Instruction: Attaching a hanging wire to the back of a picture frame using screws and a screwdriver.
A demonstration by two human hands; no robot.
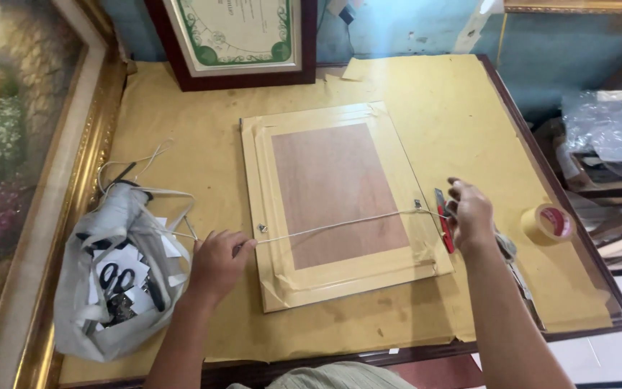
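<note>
head view: a picture frame (340, 205) lies back-side up on the paper-covered worktop (440, 108), its brown backing board edged with tan tape. a pale cord (340, 225) stretches across the lower part of the backing, past two small metal hangers. the left hand (217, 263) pinches the cord's left end just beside the frame's left edge. the right hand (469, 215), at the frame's right edge, grips the cord's other end together with a red-handled tool (443, 220). left of the frame sits a grey plastic bag (120, 270) holding scissors (116, 277). a roll of tape (548, 222) rests near the worktop's right edge. a framed certificate (239, 39) leans at the far side.
</note>
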